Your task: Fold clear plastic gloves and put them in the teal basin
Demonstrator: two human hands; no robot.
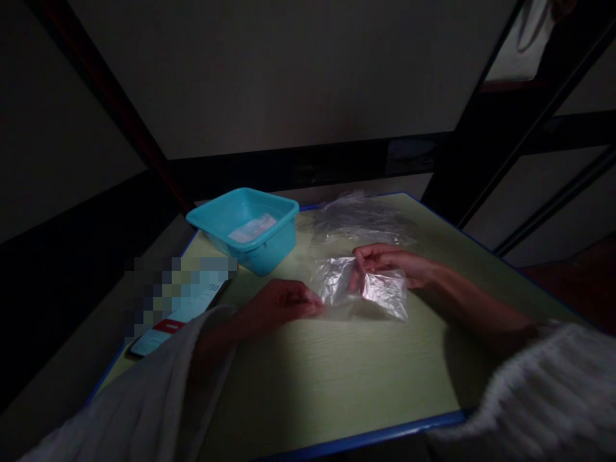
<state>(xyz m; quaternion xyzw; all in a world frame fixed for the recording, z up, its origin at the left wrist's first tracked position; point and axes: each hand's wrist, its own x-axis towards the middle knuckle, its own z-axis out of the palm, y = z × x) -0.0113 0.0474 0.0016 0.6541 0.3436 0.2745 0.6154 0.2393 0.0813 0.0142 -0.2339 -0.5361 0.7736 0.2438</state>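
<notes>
A clear plastic bag [385, 294] is stretched over the middle of the table, shiny and creased. My right hand [380, 262] is closed on it from the right, fingers pinching the film near its centre. At the bag's left edge, my left hand [293, 299] has its fingers drawn together, the fingertips slightly blurred where they meet the film. Just behind my right hand lies a loose pile of clear plastic bags [359, 215].
A turquoise plastic basin [274, 247] stands at the back left with a whitish packet [253, 228] inside. Left of my left hand lies a lit phone [192, 308], partly pixelated. The pale table [337, 385] has a blue edge, with a wall close behind it.
</notes>
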